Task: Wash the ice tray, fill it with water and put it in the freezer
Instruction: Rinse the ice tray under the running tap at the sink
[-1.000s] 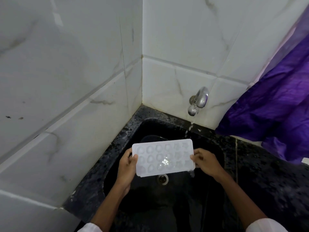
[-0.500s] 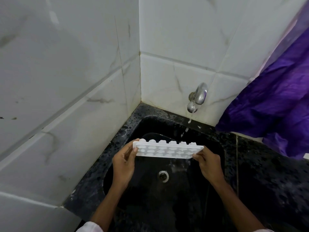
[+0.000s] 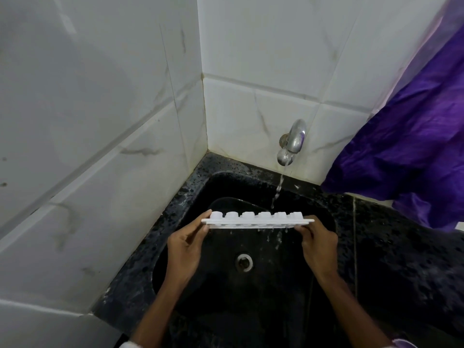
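Note:
The white ice tray (image 3: 258, 219) hangs over the black sink (image 3: 251, 285), turned upside down so its cup bottoms point upward. Seen almost edge-on, it lies level. My left hand (image 3: 184, 249) pinches its left end and my right hand (image 3: 317, 247) pinches its right end. A thin stream of water falls from the chrome tap (image 3: 292, 144) onto the tray's right part, and drops fall off its underside into the basin.
The sink sits in a wet black speckled counter (image 3: 401, 259) in a corner of white marble-look tiles (image 3: 100, 121). A purple cloth (image 3: 414, 146) hangs at the right over the counter. The drain (image 3: 244, 262) lies under the tray.
The tray went from facing me with its cups up to flipped over, cup bottoms up. Water now drips from it. Both hands kept their hold on its ends.

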A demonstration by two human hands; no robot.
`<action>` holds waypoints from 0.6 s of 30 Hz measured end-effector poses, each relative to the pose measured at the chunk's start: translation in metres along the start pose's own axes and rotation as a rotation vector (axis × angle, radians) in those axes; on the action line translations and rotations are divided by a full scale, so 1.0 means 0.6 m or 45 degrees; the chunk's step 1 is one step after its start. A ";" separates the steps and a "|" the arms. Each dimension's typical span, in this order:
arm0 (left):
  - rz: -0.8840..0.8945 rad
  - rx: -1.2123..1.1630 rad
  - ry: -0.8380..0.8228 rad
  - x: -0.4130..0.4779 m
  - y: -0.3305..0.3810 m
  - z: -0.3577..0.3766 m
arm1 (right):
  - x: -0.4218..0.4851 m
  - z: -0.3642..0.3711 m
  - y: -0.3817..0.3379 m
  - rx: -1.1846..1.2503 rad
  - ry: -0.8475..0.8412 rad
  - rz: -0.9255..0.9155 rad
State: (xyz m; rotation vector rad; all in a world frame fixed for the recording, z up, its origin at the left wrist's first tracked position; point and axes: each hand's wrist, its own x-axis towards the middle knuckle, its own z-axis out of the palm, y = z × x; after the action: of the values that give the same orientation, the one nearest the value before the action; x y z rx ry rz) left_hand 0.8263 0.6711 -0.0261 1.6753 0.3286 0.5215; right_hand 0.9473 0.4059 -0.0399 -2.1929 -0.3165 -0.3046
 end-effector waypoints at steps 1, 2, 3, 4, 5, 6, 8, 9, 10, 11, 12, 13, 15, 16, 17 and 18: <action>0.010 -0.008 -0.016 0.002 0.004 -0.001 | 0.002 -0.002 -0.001 0.006 0.037 -0.023; 0.022 0.005 -0.047 0.005 0.007 -0.001 | 0.005 -0.003 -0.001 0.010 0.023 -0.016; 0.034 0.028 -0.086 0.007 0.009 -0.002 | 0.006 -0.003 0.001 0.008 -0.019 0.016; 0.043 0.050 -0.114 0.008 0.008 -0.001 | 0.007 -0.003 0.004 -0.001 -0.058 0.047; 0.045 0.062 -0.121 0.006 0.005 -0.001 | 0.005 -0.002 0.006 -0.008 -0.064 0.063; 0.048 0.069 -0.110 0.005 0.003 0.000 | 0.005 0.000 0.008 -0.008 -0.047 0.064; 0.031 0.093 -0.108 0.007 0.000 0.005 | 0.012 -0.001 0.009 -0.027 -0.077 0.084; -0.018 0.094 -0.133 0.009 -0.005 0.007 | 0.016 0.000 0.010 -0.055 -0.145 0.138; -0.082 0.096 -0.161 0.010 -0.010 0.009 | 0.018 0.000 0.011 -0.074 -0.226 0.204; -0.146 0.102 -0.180 0.014 -0.013 0.008 | 0.020 0.001 0.011 -0.077 -0.295 0.270; -0.204 0.098 -0.190 0.018 -0.017 0.009 | 0.023 0.001 0.009 -0.060 -0.338 0.319; -0.261 0.067 -0.202 0.022 -0.019 0.010 | 0.027 -0.001 0.004 -0.042 -0.367 0.357; -0.351 -0.032 -0.229 0.031 -0.017 0.014 | 0.034 -0.004 -0.006 -0.019 -0.393 0.406; -0.384 -0.072 -0.230 0.035 -0.014 0.017 | 0.038 -0.004 -0.009 -0.019 -0.394 0.424; -0.419 -0.114 -0.216 0.040 -0.009 0.020 | 0.041 -0.005 -0.009 -0.021 -0.392 0.433; -0.460 -0.161 -0.188 0.044 -0.002 0.024 | 0.044 -0.006 -0.013 -0.014 -0.388 0.432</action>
State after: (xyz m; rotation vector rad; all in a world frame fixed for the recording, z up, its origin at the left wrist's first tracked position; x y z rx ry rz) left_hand 0.8566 0.6719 -0.0250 1.4793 0.4682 0.1458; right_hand 0.9693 0.4105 -0.0233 -2.2566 -0.1027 0.2171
